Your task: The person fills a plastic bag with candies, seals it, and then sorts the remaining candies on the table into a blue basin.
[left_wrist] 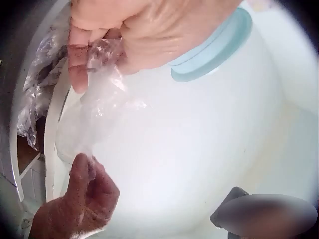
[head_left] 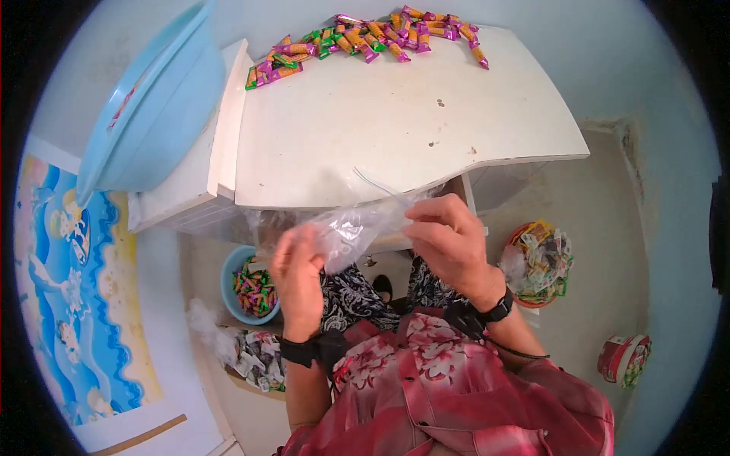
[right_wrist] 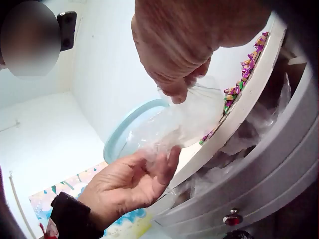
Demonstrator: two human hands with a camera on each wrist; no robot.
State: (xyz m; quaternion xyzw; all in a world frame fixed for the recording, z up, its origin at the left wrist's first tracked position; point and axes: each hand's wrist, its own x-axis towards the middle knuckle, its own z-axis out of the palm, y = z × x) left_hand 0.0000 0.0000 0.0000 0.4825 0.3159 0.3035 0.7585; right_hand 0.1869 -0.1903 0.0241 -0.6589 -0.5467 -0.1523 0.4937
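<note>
A clear plastic bag (head_left: 351,237) stretches between my two hands, just in front of the white tabletop's near edge. My left hand (head_left: 300,273) holds its left end, the fingers curled round the crumpled plastic (left_wrist: 105,57) in the left wrist view. With thumb and fingertips my right hand (head_left: 456,247) pinches the other end, where a thin whitish strip (head_left: 380,186) of the bag slants up over the table edge. In the right wrist view the bag (right_wrist: 192,112) looks flat, with no contents showing. Below it, an open drawer (right_wrist: 279,144) contains more clear bags (right_wrist: 261,119).
Small purple and green wrapped snacks (head_left: 372,36) lie along the back of the tabletop (head_left: 365,129). A large blue basin (head_left: 163,114) leans at the left. On the floor stand a blue tub (head_left: 226,292) of snacks, a basket (head_left: 536,262) of wrappers and a red-and-white container (head_left: 622,359).
</note>
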